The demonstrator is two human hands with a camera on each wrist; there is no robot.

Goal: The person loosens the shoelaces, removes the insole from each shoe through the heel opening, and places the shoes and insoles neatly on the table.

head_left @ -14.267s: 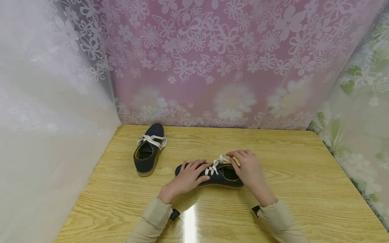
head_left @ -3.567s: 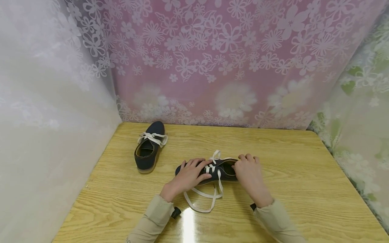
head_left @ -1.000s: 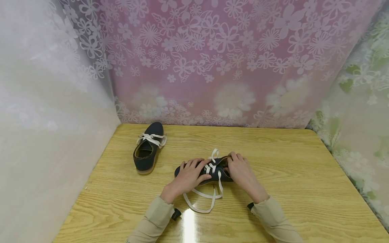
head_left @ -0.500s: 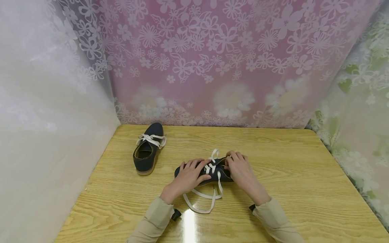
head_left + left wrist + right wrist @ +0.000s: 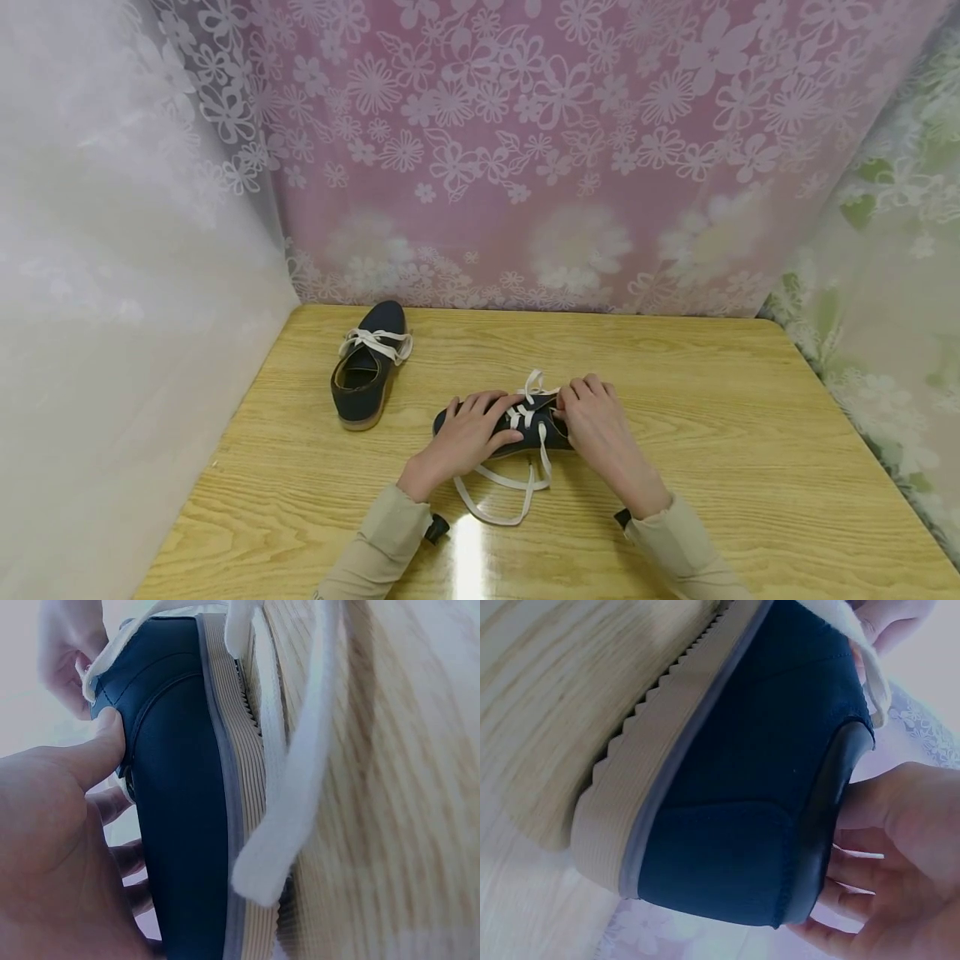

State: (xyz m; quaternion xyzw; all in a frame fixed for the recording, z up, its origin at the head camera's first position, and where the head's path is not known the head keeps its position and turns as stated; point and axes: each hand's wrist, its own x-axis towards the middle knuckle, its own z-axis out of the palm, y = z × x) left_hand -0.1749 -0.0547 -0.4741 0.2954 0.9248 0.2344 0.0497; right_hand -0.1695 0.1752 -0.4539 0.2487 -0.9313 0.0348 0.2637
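A dark navy lace-up shoe [image 5: 557, 435] lies on the table with its toe to the left, its opening to the right. My left hand [image 5: 467, 437] grips its front across the top, the thumb on the near side beside the lacing. My right hand [image 5: 597, 423] pinches the far edge of the opening; in the right wrist view its thumb [image 5: 862, 806] goes in behind the collar, and the fingertips are partly hidden. The white shoelace [image 5: 502, 522] is untied: one end trails onto the table on the near side, the other loops up at the far side.
A second navy shoe [image 5: 360, 406] with its white lace in a bow stands at the back left, toe away. The wooden table [image 5: 750, 433] meets a pink floral curtain [image 5: 480, 208] behind and pale sheets at both sides. Dark wrist-worn pieces [image 5: 437, 528] show at the cuffs.
Much earlier, my right hand held the lace at its bow; the bow came undone and one end fell nearside. The right hand then moved from the heel leftward to the opening. The left stayed.
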